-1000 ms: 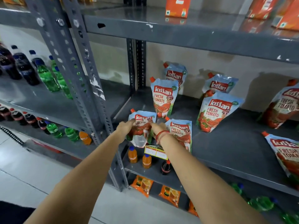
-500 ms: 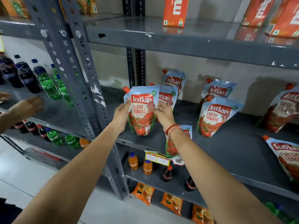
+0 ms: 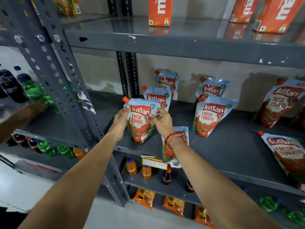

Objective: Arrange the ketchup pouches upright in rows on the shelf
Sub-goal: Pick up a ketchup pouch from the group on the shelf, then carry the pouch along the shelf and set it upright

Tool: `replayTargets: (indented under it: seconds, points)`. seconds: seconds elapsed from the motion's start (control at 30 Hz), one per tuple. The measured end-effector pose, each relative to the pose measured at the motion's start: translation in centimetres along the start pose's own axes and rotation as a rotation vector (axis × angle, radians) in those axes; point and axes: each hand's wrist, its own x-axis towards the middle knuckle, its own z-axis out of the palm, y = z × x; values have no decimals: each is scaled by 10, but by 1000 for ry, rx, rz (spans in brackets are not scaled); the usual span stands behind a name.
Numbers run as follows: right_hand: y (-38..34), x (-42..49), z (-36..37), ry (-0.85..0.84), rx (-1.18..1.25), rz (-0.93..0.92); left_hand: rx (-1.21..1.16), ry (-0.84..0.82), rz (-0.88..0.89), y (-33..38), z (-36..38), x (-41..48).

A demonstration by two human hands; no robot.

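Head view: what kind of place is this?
Likely a small shop or stockroom: grey slotted-steel racking, rows of identical ketchup pouches, soft-drink bottles, and a yellow price label on the shelf edge.

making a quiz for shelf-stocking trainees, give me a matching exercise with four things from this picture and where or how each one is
Things:
1. held ketchup pouch
2. flat pouch
3. orange juice carton
4. green bottle

States:
A. on the top shelf
B. lying down at the shelf's front edge
C. in the neighbouring left rack
D. upright, gripped by left hand and right hand

Pairs: 1-D, 2-B, 3-A, 4-C
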Motion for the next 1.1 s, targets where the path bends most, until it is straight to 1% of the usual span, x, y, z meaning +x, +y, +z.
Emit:
replayTargets:
  seconds: [0.07,0.13,0.2,0.23,0.27,0.3,0.37,0.4,0.43,0.47,0.5,0.57,0.6,0.67,0.73,0.8,0.87,0.93,1.1]
  points:
    - [1,-3,-1,5,-12,-9,-10,52,2,-5,3,-1]
    - [3,-6,-4,27,-20,-12,20,209,106,-12,9,-13]
    - [4,-10,-13,68,-12,-2,195,431,212,-25,14,-31]
    - [7,-12,-21,95,-1,10,305,501,253,-34,18,-42]
    - [10,-15,-29,124,0,24,402,515,316,-43,21,-53]
    - [15,-16,-39,157,-26,37,486,474,392,-52,27,-64]
    - [33,-18,-59,239,-202,92,637,316,530,-65,42,-82]
    - [41,-19,-68,270,-316,144,700,234,567,-69,49,-85]
    - [50,-23,-77,290,-407,213,749,155,566,-72,57,-87]
    - [55,-27,-83,289,-459,284,775,93,518,-74,63,-83]
    - [59,-31,-87,275,-474,349,775,39,424,-74,69,-78]
    - [58,-38,-92,251,-404,470,731,-45,204,-68,86,-70]
    - [57,-39,-92,252,-323,530,693,-58,110,-65,94,-67]
    - [54,-38,-91,233,-136,658,551,-30,-104,-55,109,-66]
    - [54,-38,-91,198,6,721,378,6,-301,-47,117,-64]
    - [51,-42,-95,189,131,750,211,22,-409,-42,118,-63]
    - [46,-48,-100,167,230,740,116,9,-438,-42,117,-61]
    - [39,-52,-104,138,274,673,66,-12,-411,-39,115,-64]
    - [18,-50,-112,157,257,495,-14,-7,-225,-25,115,-66]
